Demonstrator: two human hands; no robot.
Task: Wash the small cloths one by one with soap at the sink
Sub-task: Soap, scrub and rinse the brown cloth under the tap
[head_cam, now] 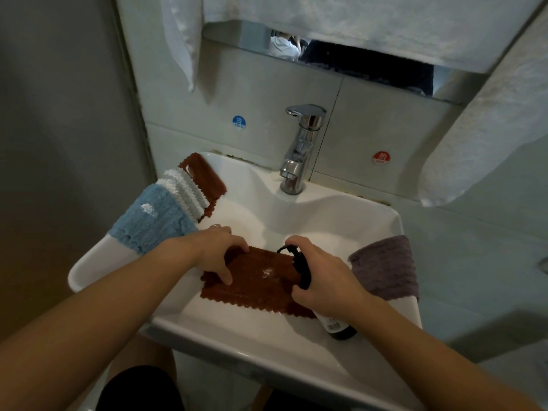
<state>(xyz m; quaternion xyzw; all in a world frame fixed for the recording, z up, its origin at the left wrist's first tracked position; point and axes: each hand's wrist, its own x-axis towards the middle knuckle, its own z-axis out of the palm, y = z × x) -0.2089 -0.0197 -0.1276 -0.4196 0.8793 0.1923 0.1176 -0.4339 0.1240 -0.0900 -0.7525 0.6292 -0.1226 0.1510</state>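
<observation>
A brown cloth (252, 287) with zigzag edges lies spread in the white sink (296, 221), a dab of white soap foam on its middle. My left hand (216, 253) grips the cloth's left edge. Tilted over the cloth's right side is a dark soap pump bottle (338, 326), and my right hand (320, 275) is wrapped around it with fingers on the black pump head. On the sink's left rim lie a blue cloth (154, 219), a white ribbed cloth (185, 189) and another brown cloth (204, 175). A purple cloth (385, 266) hangs over the right rim.
A chrome tap (299, 149) stands at the back of the basin, with no water running. White towels (326, 22) hang above and at the right (489, 137). Cold and hot stickers mark the tiled wall. A grey wall closes in the left side.
</observation>
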